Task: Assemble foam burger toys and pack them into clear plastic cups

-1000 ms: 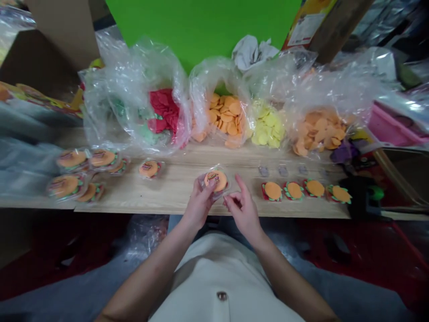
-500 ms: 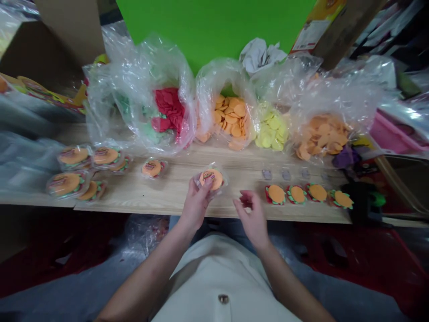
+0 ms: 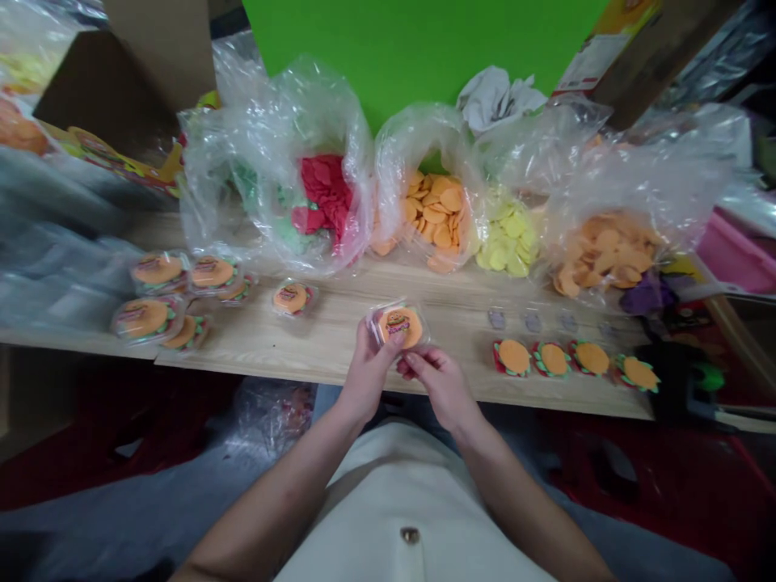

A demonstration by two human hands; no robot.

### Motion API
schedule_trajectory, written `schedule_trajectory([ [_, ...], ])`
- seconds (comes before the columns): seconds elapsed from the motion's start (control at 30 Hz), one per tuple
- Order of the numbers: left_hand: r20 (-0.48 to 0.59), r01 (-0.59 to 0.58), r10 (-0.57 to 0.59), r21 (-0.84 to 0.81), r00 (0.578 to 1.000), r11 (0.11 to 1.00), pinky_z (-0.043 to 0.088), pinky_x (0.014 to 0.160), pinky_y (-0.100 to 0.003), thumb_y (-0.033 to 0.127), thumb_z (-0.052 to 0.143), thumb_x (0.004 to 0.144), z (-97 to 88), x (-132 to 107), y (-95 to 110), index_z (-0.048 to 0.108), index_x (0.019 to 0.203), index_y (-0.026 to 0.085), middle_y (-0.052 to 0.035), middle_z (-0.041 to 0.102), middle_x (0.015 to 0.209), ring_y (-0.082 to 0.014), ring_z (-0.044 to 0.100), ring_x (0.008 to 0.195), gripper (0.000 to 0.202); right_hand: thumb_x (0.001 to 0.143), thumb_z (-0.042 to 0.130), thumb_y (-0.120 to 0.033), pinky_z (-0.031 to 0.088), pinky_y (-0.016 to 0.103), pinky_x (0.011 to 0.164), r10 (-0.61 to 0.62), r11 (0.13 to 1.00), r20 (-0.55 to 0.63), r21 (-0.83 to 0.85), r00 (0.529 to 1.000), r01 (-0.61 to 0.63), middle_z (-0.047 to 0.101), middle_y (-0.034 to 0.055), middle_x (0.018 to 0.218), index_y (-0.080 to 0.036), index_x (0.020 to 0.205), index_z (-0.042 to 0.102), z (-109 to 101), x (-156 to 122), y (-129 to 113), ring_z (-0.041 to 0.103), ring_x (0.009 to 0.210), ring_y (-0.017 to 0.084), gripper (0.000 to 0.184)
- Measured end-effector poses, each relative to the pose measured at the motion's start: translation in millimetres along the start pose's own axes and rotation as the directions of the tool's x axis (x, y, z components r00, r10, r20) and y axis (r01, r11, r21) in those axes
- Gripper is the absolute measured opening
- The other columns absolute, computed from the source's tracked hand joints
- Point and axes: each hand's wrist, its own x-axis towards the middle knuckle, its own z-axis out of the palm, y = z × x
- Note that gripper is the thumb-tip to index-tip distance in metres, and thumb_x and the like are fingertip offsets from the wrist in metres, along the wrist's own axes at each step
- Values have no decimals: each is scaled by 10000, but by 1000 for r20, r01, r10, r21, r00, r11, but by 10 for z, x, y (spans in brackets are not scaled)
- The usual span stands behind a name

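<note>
A clear plastic clamshell box (image 3: 410, 321) with a toy burger inside is held just above the front of the table. Its orange bun carries a burger picture. My left hand (image 3: 368, 364) grips the box from the left, thumb across the top. My right hand (image 3: 441, 384) pinches at the near right edge of the same box, thumb against the fingers. To the right, several open clear boxes hold toy burgers (image 3: 514, 356) with orange tops and green and red layers. On the left sits a single closed burger box (image 3: 293, 298).
Stacked closed burger boxes (image 3: 147, 318) stand at the left. Along the back are plastic bags of red pieces (image 3: 327, 194), orange discs (image 3: 437, 208), yellow pieces (image 3: 507, 238) and peach-orange discs (image 3: 609, 246). A black object (image 3: 672, 376) stands at the right edge.
My right hand has moved left and now touches the box that my left hand holds. The whole view has shifted slightly.
</note>
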Motion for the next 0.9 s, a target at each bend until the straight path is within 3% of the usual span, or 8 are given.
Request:
schedule_trajectory([
  [0.1, 21, -4, 3, 43, 1000, 999, 436, 874, -296, 331, 619, 741, -190, 38, 66, 439, 1176, 231, -67, 534, 1191, -181, 528, 1056, 481, 798, 522, -338, 446, 282, 659, -26, 976, 91, -213, 996, 45, 614, 23, 710, -168, 794, 612, 78, 12, 112, 548, 669, 141, 193],
  [0.2, -205, -57, 106, 233, 973, 971, 479, 765, -290, 428, 576, 745, -634, 238, 316, 442, 1144, 183, -97, 578, 1106, -185, 584, 946, 487, 799, 532, -309, 422, 331, 764, -44, 769, 329, -591, 943, 242, 636, 58, 843, -182, 866, 637, 136, 10, 206, 555, 817, 190, 177],
  [0.27, -337, -70, 275, 512, 900, 856, 484, 684, -274, 508, 509, 753, -1019, 449, 598, 481, 1090, 146, -105, 604, 1029, -184, 600, 867, 496, 793, 549, -276, 407, 336, 801, -14, 622, 488, -679, 873, 390, 638, 58, 907, -201, 910, 642, 150, -14, 244, 543, 885, 202, 167],
  [0.4, -299, 59, 307, 796, 904, 603, 454, 576, -265, 566, 536, 684, -1607, 867, 1105, 612, 873, 116, -72, 641, 767, -194, 593, 702, 494, 855, 452, -233, 424, 297, 789, -14, 558, 553, -687, 833, 465, 640, 48, 910, -206, 944, 629, 68, -131, 240, 553, 871, 166, 200],
  [0.6, -156, 70, 266, 950, 951, 305, 422, 773, -399, 528, 486, 736, -1528, 774, 1260, 642, 890, 127, -91, 654, 855, -269, 570, 857, 457, 859, 428, -278, 454, 293, 732, -158, 400, 280, -859, 947, 321, 653, 57, 883, -201, 928, 625, -712, -79, -204, 582, 818, 171, 223],
  [0.7, -159, 183, 590, 983, 792, 20, 406, 832, -447, 522, 481, 737, -1338, 539, 1119, 575, 1064, 143, -110, 633, 944, -309, 548, 932, 510, 833, 450, -238, 443, 296, 713, -327, 203, 69, -969, 942, 141, 655, 68, 848, -171, 902, 634, -1377, 203, -636, 584, 783, 180, 208],
  [0.8, -112, 17, 451, 978, 886, 210, 461, 769, -382, 503, 448, 769, -952, 311, 646, 561, 1002, 254, -26, 621, 933, -232, 584, 803, 359, 812, 489, -184, 398, 299, 794, -297, -61, 84, -996, 951, 69, 647, 100, 949, -137, 968, 624, -1884, 598, -982, 565, 903, 194, 212],
  [0.9, 142, 3, -144, 704, 979, 710, 479, 740, -339, 489, 535, 726, -318, 113, -33, 565, 887, 209, -31, 630, 830, -204, 598, 788, 324, 693, 643, -165, 378, 288, 777, -109, -177, 130, -978, 986, 109, 666, 98, 923, -146, 949, 649, -2045, 996, -1080, 576, 892, 209, 257],
])
